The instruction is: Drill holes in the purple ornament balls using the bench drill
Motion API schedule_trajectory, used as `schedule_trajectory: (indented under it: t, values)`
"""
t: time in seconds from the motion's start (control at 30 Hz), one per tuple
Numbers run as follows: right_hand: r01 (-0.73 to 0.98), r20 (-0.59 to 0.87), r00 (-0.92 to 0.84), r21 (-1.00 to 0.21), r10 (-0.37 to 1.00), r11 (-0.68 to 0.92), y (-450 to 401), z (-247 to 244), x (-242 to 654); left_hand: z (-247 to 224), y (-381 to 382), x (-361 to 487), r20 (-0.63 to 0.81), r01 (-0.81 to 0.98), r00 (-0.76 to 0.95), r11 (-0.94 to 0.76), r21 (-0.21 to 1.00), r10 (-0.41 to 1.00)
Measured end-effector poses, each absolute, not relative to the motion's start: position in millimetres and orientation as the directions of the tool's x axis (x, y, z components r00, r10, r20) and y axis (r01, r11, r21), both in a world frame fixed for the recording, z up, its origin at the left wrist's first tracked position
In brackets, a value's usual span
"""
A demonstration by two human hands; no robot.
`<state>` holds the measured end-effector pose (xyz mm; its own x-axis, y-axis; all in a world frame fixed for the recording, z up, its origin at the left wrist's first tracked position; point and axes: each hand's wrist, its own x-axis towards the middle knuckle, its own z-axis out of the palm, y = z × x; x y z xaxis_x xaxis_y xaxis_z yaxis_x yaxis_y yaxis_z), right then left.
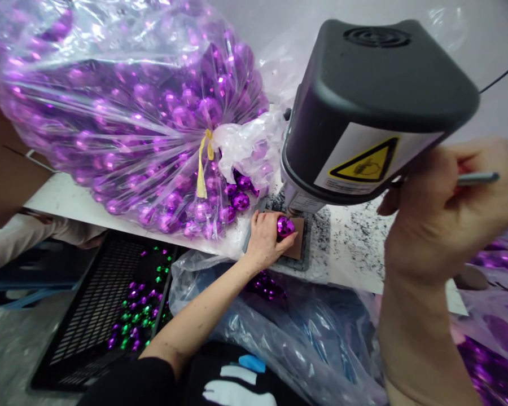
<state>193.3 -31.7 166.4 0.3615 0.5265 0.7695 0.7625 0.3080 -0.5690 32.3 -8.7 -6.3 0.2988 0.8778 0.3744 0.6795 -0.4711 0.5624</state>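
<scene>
My left hand (pixel 265 239) holds a shiny purple faceted ball (pixel 285 226) between its fingers, over a brown pad (pixel 294 245) on the press base. Directly above the ball stands a black machine head (pixel 376 101) with a yellow warning label. At the right, my right hand (pixel 444 208) is closed around a grey metal lever (pixel 476 178) beside the machine head. Several loose purple balls (pixel 240 200) lie just left of the base, at the mouth of a plastic bag.
A large clear bag (pixel 152 129) of purple balls, tied with yellow ribbon, fills the upper left. Below it, a black crate (pixel 88 304) holds purple and green pieces. Another person's sleeve (pixel 21 239) shows at the left. Plastic sheeting (pixel 288 338) hangs below the speckled white table (pixel 355 242).
</scene>
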Motion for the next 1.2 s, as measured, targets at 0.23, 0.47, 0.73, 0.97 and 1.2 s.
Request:
schedule_trajectory:
  t: [0.23, 0.47, 0.73, 0.97, 1.2]
  values:
    - [0.873, 0.820, 0.249, -0.421, 0.515, 0.248, -64.3, 149.4, 186.2, -5.3, -9.3, 32.4, 0.380, 0.674, 0.299, -0.476, 0.565, 0.875]
    - [0.825, 0.850, 0.252, -0.439, 0.463, 0.357, -67.6, 127.2, 177.5, -6.3, -10.0, 32.8, 0.395, 0.671, 0.295, -0.483, 0.563, 0.870]
    - [0.869, 0.859, 0.270, -0.412, 0.436, 0.274, -76.8, 97.9, 178.0, -5.0, -10.1, 33.2, 0.373, 0.684, 0.299, -0.470, 0.557, 0.878]
    - [0.769, 0.856, 0.331, -0.489, 0.397, 0.412, -66.0, 89.8, 171.7, -3.7, -10.2, 33.0, 0.370, 0.693, 0.301, -0.468, 0.548, 0.879]
    - [0.698, 0.882, 0.346, -0.470, 0.320, 0.540, -55.2, 81.1, 170.6, -3.4, -9.6, 32.8, 0.367, 0.685, 0.300, -0.466, 0.560, 0.881]
